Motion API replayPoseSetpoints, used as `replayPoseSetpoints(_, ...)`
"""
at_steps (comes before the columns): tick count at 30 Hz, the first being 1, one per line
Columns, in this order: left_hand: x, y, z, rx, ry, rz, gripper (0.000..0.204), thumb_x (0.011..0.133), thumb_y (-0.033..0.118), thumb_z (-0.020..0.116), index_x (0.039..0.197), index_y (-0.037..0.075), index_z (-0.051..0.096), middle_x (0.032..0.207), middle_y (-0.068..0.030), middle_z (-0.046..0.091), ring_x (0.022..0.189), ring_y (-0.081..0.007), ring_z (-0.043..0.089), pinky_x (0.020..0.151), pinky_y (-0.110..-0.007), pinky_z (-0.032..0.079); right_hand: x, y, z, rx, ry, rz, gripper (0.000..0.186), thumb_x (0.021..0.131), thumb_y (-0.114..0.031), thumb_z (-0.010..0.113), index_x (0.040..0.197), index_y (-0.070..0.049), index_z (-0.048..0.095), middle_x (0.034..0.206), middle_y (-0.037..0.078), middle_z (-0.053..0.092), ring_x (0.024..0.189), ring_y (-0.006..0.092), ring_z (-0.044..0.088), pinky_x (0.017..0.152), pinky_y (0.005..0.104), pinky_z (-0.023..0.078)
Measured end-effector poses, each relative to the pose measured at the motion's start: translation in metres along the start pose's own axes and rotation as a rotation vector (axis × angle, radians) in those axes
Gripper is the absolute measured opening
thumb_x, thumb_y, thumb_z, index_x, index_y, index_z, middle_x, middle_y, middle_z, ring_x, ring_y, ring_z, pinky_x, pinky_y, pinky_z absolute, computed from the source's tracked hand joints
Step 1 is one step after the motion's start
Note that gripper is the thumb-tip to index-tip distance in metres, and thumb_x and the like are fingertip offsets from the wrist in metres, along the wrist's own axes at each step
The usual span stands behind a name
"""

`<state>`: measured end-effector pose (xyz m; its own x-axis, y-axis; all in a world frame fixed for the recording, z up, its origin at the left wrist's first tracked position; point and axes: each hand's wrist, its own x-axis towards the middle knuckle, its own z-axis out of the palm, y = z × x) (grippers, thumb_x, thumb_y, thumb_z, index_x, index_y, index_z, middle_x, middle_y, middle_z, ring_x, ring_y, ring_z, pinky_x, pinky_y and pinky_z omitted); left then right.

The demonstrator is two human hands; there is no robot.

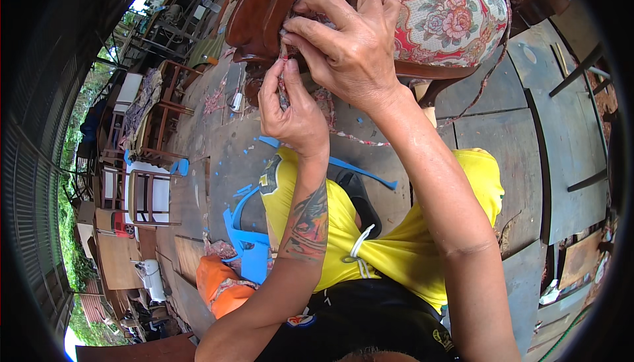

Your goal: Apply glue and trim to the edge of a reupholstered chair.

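In front of me is a wooden chair [267, 15] with a seat [439, 22] covered in red and cream floral fabric. My left hand [294, 111] is closed in a pinch on a thin patterned fabric cord [283, 91], just below the wooden corner. Above it, my right hand [356, 48] has its fingers bent and pinched at the same cord, where it meets the wood and the seat's edge. The right fingertips partly hide the cord there. A loose length of similar cord [485, 85] hangs from the seat's right side and loops behind my right forearm.
Blue plastic pieces [247, 243] lie on the floor by my left knee, near an orange bag [221, 283]. Small blue scraps and fabric bits are scattered on the floor boards [495, 144]. More wooden chairs [148, 194] stand at the left. Metal legs [578, 71] jut in at the right.
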<state>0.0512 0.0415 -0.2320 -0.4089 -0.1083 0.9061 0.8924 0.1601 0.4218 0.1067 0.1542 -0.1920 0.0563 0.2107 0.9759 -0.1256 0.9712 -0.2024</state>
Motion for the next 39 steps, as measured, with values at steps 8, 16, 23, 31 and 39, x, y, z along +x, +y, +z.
replayPoseSetpoints(8, 0.002, 0.007, -0.001, -0.046, -0.032, -0.121, 0.016, 0.097, 0.005, 0.075, 0.108, -0.007, 0.075, 0.102, -0.0139, 0.078, 0.089, -0.0169, 0.071, 0.081, -0.030, 0.057, -0.001, -0.001, -0.001, -0.028, -0.013, -0.012, 0.022, 0.072, -0.023, 0.086, 0.094, -0.025, 0.080, 0.109, -0.008, 0.071, 0.106, 0.0251, 0.059, 0.091, 0.0455, 0.037)
replayPoseSetpoints(16, 0.008, 0.006, -0.007, -0.054, -0.066, -0.160, 0.017, 0.097, 0.007, 0.076, 0.106, -0.007, 0.075, 0.100, -0.0133, 0.077, 0.087, -0.0164, 0.070, 0.080, -0.029, 0.056, -0.003, -0.001, 0.001, -0.055, -0.013, -0.017, 0.019, 0.074, -0.025, 0.085, 0.092, -0.026, 0.079, 0.109, -0.007, 0.070, 0.107, 0.0256, 0.058, 0.091, 0.0467, 0.037)
replayPoseSetpoints(23, 0.011, 0.007, -0.011, -0.018, -0.099, -0.100, 0.015, 0.097, 0.006, 0.076, 0.105, -0.007, 0.075, 0.098, -0.0127, 0.077, 0.086, -0.0165, 0.070, 0.081, -0.030, 0.056, -0.004, 0.002, 0.010, -0.042, 0.065, -0.036, 0.013, 0.069, -0.026, 0.081, 0.080, -0.023, 0.076, 0.101, -0.007, 0.068, 0.106, 0.0250, 0.059, 0.093, 0.0515, 0.038)
replayPoseSetpoints(31, 0.005, -0.003, -0.011, -0.305, -0.076, -0.311, 0.020, 0.103, 0.012, 0.068, 0.108, -0.007, 0.071, 0.100, -0.0105, 0.074, 0.089, -0.0130, 0.067, 0.081, -0.026, 0.054, 0.017, -0.002, -0.011, 0.005, -0.163, 0.075, 0.031, 0.080, -0.016, 0.080, 0.111, -0.013, 0.076, 0.114, 0.009, 0.067, 0.108, 0.0347, 0.058, 0.094, 0.0538, 0.040)
replayPoseSetpoints(39, 0.004, -0.002, -0.010, -0.329, -0.100, -0.399, 0.018, 0.104, 0.012, 0.067, 0.112, -0.005, 0.062, 0.098, -0.0099, 0.071, 0.084, -0.0119, 0.065, 0.073, -0.024, 0.053, 0.004, -0.008, -0.007, 0.018, -0.057, 0.044, 0.014, 0.079, -0.019, 0.081, 0.093, -0.015, 0.078, 0.107, 0.003, 0.069, 0.105, 0.0295, 0.056, 0.090, 0.0496, 0.036)
